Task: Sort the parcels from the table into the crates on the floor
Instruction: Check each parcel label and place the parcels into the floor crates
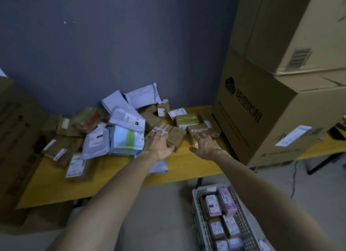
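A heap of parcels lies on the yellow table [56, 183]: white mailer bags [129, 110], a blue-green padded packet [127, 140] and several small brown boxes. My left hand [159, 145] stretches out with straight fingers over a small brown box [177, 136] and a box with red-striped tape [162, 128]. My right hand [206, 144] is spread open just in front of a brown box printed "moody" [199, 131], holding nothing. A grey slotted crate [198, 213] on the floor at lower right holds several small boxes, some pink.
Big stacked cardboard cartons [271, 100] stand on the table's right end, close to my right hand. More brown cartons [16, 138] stand at the left. A blue wall backs the table. A cable [294, 177] hangs to the grey floor at right.
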